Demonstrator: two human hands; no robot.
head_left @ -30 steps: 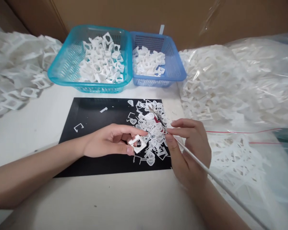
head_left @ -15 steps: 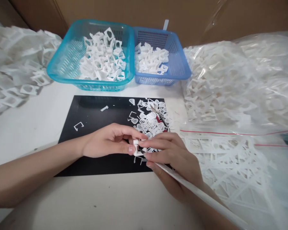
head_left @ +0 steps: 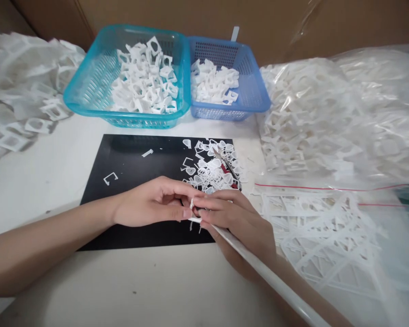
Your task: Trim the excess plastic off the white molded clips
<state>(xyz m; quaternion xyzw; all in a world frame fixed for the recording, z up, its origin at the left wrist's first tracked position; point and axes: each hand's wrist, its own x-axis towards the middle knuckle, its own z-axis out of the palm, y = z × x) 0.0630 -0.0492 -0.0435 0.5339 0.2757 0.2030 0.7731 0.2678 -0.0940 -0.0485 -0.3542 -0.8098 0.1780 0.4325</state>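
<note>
My left hand [head_left: 157, 202] pinches a small white plastic part [head_left: 192, 211] between thumb and fingers over the black mat [head_left: 122, 181]. My right hand [head_left: 238, 222] is closed around a long white rod-like tool [head_left: 262, 268], which runs back along the forearm. The tool's front end is hidden by the right fingers, close against the part. Both hands meet at the part, whose far side is covered by fingers. Thin white scraps [head_left: 211, 170] lie in a pile just beyond the hands, beside a cutter with red on its handles [head_left: 228, 165].
Behind the mat stand a teal basket [head_left: 126, 116] and a blue basket [head_left: 231, 109], both holding white parts. More white parts are heaped at the left [head_left: 27, 91]. Clear plastic bags [head_left: 313, 113] with white pieces cover the right side.
My right hand has shifted slightly left, its fingers now covering more of the white part. The part looks turned and the tool has moved left with the hand.
</note>
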